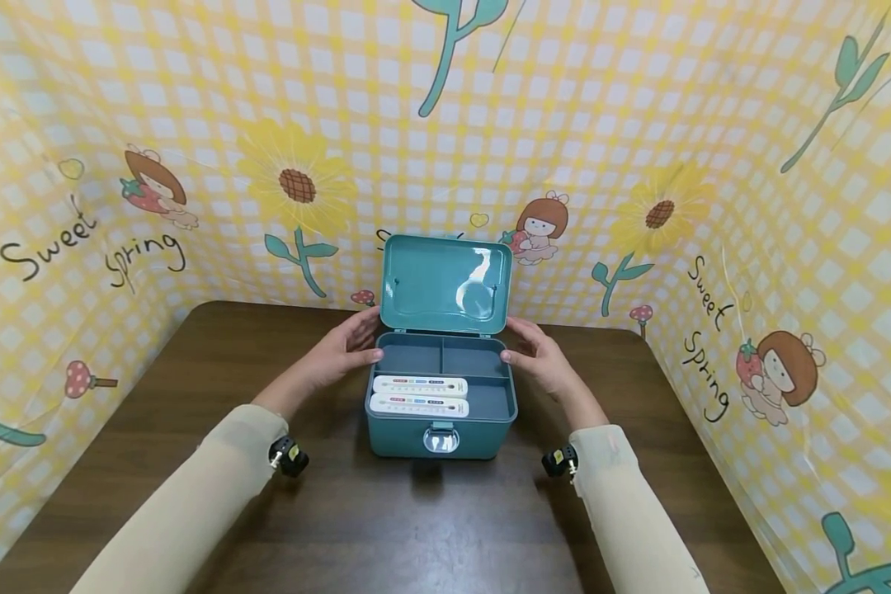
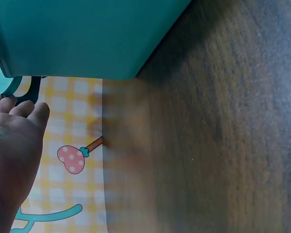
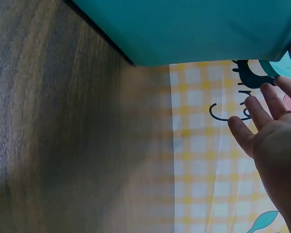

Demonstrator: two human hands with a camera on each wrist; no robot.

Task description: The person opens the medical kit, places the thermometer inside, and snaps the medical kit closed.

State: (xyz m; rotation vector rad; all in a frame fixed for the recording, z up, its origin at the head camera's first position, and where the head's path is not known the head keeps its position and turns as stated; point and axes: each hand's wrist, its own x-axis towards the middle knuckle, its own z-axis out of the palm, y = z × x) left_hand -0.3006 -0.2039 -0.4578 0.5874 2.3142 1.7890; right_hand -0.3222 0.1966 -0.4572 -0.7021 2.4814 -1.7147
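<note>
A teal storage box [image 1: 431,437] stands on the table with its lid [image 1: 445,285] raised and a clear latch [image 1: 441,440] at the front. Two white flat cases with printed scales, like thermometers, lie in its front compartment; the nearer case [image 1: 419,404] is beside the other case [image 1: 419,386]. My left hand [image 1: 334,353] is at the box's left side, thumb at the rim, fingers by the lid's edge. On the opposite side my right hand [image 1: 542,359] has its thumb at the rim, with loosely spread fingers near the lid. Neither hand holds a case.
A dark brown wooden table [image 1: 327,528] lies under the box. Yellow checked cloth [image 1: 416,165] with printed flowers and figures rises behind it and at both sides. Dividers [image 1: 441,356] split the box's inside. Each wrist wears a small black camera [image 1: 288,456].
</note>
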